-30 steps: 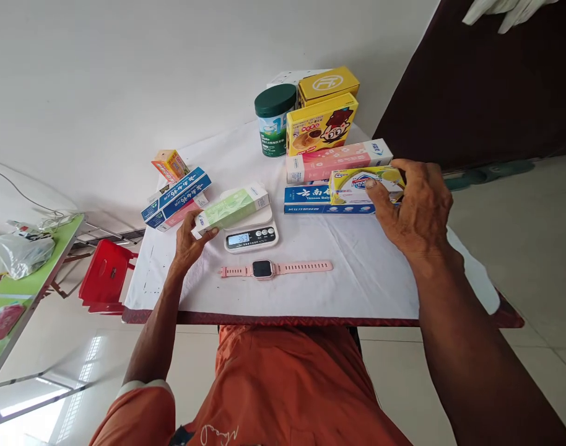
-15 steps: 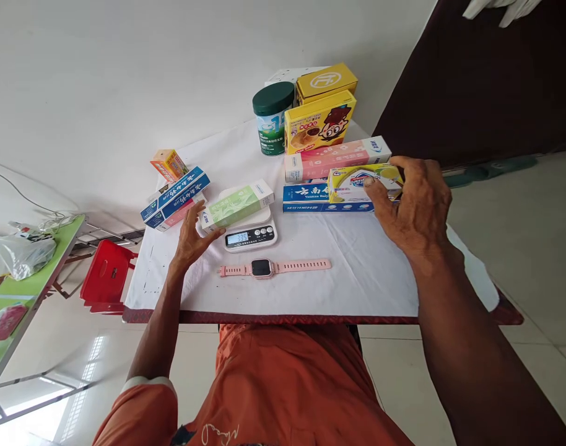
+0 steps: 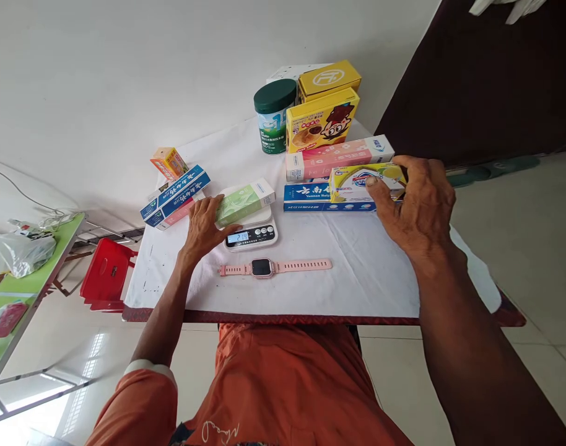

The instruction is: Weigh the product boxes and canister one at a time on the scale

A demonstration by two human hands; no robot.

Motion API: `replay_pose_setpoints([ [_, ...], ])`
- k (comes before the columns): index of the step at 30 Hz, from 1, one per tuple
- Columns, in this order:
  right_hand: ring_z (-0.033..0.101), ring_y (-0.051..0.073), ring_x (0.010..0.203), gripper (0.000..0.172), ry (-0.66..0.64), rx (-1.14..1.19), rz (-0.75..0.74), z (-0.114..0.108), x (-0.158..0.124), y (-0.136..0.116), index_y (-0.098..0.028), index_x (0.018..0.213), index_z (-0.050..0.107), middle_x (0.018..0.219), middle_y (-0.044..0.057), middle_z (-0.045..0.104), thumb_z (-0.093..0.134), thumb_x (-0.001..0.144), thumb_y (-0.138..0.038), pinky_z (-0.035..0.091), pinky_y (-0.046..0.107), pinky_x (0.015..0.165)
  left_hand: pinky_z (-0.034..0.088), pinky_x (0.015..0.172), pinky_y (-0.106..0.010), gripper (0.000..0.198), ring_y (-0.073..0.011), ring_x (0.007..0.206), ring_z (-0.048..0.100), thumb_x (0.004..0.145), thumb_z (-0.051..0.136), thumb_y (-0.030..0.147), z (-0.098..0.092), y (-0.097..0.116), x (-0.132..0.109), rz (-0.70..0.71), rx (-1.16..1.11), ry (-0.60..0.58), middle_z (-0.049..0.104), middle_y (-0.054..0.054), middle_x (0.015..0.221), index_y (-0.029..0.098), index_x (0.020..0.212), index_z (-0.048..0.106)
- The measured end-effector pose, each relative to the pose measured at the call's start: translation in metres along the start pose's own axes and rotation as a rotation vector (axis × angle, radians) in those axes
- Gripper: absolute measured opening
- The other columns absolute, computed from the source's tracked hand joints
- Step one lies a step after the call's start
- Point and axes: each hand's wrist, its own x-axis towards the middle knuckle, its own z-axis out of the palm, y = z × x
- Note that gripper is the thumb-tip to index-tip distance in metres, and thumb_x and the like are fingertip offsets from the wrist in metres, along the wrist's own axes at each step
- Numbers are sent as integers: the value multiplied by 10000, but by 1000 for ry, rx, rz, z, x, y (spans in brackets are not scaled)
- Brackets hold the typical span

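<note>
A green-and-white toothpaste box (image 3: 246,202) lies slantwise on a small white kitchen scale (image 3: 266,238), whose lit display looks like 214. My left hand (image 3: 205,228) is closed around the box's left end, thumb near the display and fingers over the far side. My right hand (image 3: 420,204) grips the right end of a yellow-and-white soap box (image 3: 357,183), thumb on its front face. This soap box stands in front of a blue toothpaste box (image 3: 306,198) and hides part of it. A pink smartwatch (image 3: 261,267) is stretched flat in front of the scale.
Behind the soap box are a pink toothpaste box (image 3: 334,157), a yellow snack box (image 3: 322,121) and a green-lidded can (image 3: 274,118). At left lie a blue-and-white box (image 3: 176,197) and a small orange box (image 3: 169,162). A red chair (image 3: 104,272) stands beyond the table's left edge.
My left hand has moved right and farther over the green toothpaste box's left end. The scale's reading has dropped from about 335. My right hand stays on the soap box.
</note>
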Motion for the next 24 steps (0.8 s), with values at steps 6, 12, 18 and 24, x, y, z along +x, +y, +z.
replay_pose_setpoints([
  [6,693,363,1149,718,-6,-7,5,-1,1,0,-133,1386,641,1268,232,704,431,1004,-704,582,524,987,455,1135,-522,768,-372,1242,645,909,751,710,-3,3,1,8,95,-17,716,-163,1298,203,1466,602],
  [12,687,363,1163,654,2,-14,6,4,-1,5,-170,1399,617,1274,217,692,475,1007,-673,576,524,996,496,1073,-495,563,-343,1191,670,976,736,583,-5,5,12,-2,95,-45,728,-141,1233,210,1386,635],
  [18,687,362,1140,659,12,-22,-13,7,-1,9,-175,1389,610,1245,211,691,469,1006,-692,574,533,987,544,997,-474,523,-313,1122,685,917,814,547,-5,-2,14,-23,-95,62,718,-125,1202,211,1281,648],
  [24,685,374,1174,656,12,-25,-12,7,-1,7,-155,1393,613,1259,226,696,486,1001,-665,575,540,995,558,980,-431,571,-287,1119,688,860,824,542,-50,-44,2,-252,-145,257,721,-102,1242,228,1303,648],
])
